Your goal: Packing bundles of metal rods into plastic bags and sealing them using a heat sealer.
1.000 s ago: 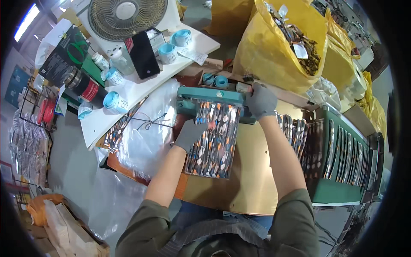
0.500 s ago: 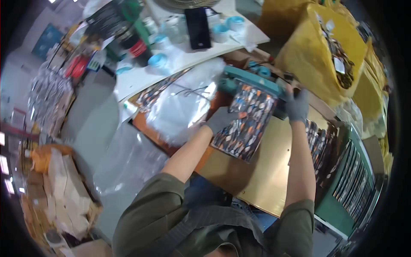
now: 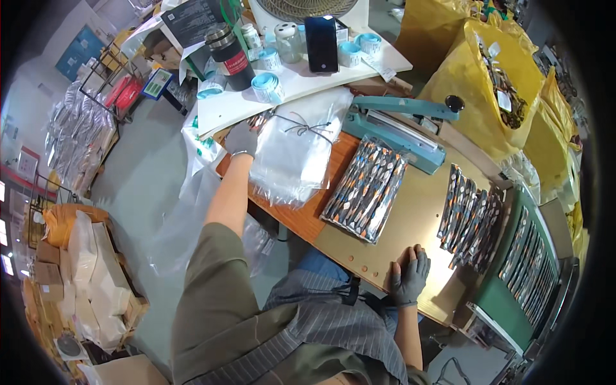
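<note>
A clear bag packed with rows of black, orange and white patterned strips [image 3: 367, 192] lies flat on the table, its far end close to the teal heat sealer [image 3: 410, 144]. The sealer's lever is raised, and neither hand touches it. My left hand [image 3: 242, 138], in a grey glove, reaches to the table's left end beside more patterned strips [image 3: 260, 119]; its fingers are too hidden to read. A stack of clear plastic bags [image 3: 292, 151] with a dark tie on top lies just right of it. My right hand [image 3: 410, 279], also gloved, rests empty on the table's near edge, fingers apart.
Loose patterned strips [image 3: 471, 218] lie on the right of the table, next to a green tray [image 3: 529, 276] of similar strips. A white shelf [image 3: 295, 86] behind holds label rolls, a phone [image 3: 322, 45] and a flask [image 3: 231, 58]. Yellow sacks [image 3: 449, 70] stand at far right.
The sealer's lever has gone up and my right hand has left it for the table's near edge. My left hand has let go of the packed bag and moved left.
</note>
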A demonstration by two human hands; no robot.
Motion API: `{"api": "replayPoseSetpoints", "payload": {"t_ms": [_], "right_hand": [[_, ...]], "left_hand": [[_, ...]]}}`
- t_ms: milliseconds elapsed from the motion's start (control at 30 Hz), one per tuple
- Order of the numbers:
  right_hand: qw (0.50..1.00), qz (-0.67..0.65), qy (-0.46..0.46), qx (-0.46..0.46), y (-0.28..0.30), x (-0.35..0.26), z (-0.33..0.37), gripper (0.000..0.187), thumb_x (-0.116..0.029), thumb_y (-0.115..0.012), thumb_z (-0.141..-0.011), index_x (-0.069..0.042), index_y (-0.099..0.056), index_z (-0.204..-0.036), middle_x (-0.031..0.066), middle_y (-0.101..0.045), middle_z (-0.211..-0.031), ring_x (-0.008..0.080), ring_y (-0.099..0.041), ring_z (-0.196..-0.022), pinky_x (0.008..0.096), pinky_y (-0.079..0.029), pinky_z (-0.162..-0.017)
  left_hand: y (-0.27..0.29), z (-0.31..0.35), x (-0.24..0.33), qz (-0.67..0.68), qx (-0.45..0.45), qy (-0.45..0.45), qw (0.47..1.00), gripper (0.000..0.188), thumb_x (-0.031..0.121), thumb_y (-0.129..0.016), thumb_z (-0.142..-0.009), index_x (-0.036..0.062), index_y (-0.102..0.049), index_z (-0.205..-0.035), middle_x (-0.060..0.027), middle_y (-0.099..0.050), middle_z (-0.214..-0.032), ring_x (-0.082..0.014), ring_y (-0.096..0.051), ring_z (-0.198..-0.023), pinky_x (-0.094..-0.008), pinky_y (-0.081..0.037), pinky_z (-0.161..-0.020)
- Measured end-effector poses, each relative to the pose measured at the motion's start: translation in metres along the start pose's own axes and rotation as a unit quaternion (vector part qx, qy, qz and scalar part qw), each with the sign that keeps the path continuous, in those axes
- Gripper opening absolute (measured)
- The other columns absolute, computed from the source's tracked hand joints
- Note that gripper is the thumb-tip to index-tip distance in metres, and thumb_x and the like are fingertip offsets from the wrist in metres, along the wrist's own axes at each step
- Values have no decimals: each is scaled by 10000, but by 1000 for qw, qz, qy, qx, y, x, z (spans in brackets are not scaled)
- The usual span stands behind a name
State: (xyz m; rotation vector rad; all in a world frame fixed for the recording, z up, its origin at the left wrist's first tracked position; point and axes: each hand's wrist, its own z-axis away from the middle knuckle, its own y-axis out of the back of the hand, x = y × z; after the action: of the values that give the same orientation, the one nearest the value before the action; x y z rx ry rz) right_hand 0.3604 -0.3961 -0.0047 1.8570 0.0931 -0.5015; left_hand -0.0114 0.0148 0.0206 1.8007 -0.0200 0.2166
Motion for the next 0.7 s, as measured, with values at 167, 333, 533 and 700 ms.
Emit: {"api": "replayPoseSetpoints", "payload": {"t_ms": [167, 333, 533, 700], "right_hand": [[999, -1, -29, 26, -3, -7, -7, 497, -350, -541, -853, -12, -504, -1215, 210, -452, -1301, 399, -403, -1204, 466, -286, -1033], [999, 18, -31, 29, -2, -2, -5, 481, -334, -546, -850, -15, -509, -1208, 210, -455, -1296, 400, -407, -1194, 467, -288, -1031], [999, 0, -13, 39, -6, -10, -12, 479, -323, -559, -837, -26, -511, -1210, 202, -469, -1281, 382, -410, -1197, 463, -273, -1043], [998, 10, 6, 67, -11, -1, -3, 442, -272, -548, -841, -7, -513, -1193, 199, -490, -1241, 371, -435, -1154, 429, -330, -998]], "left_hand": [[5, -2, 20, -15, -6, 56, 998, 256, 324, -549, -814, 92, -634, -882, -144, -659, -866, -326, -639, -822, -434, -497, -725], [39, 62, 56, 274, 13, -229, 934, 275, 338, -619, -798, 112, -614, -955, -119, -633, -828, -305, -612, -777, -398, -479, -695], [10, 88, 45, 295, -112, -304, 899, 237, 293, -639, -790, 60, -623, -834, -139, -596, -751, -277, -590, -695, -365, -463, -659], [84, 106, 68, 565, -243, -155, 773, 230, 237, -532, -888, 25, -620, -890, -42, -612, -713, -105, -551, -652, -266, -450, -620]]}}
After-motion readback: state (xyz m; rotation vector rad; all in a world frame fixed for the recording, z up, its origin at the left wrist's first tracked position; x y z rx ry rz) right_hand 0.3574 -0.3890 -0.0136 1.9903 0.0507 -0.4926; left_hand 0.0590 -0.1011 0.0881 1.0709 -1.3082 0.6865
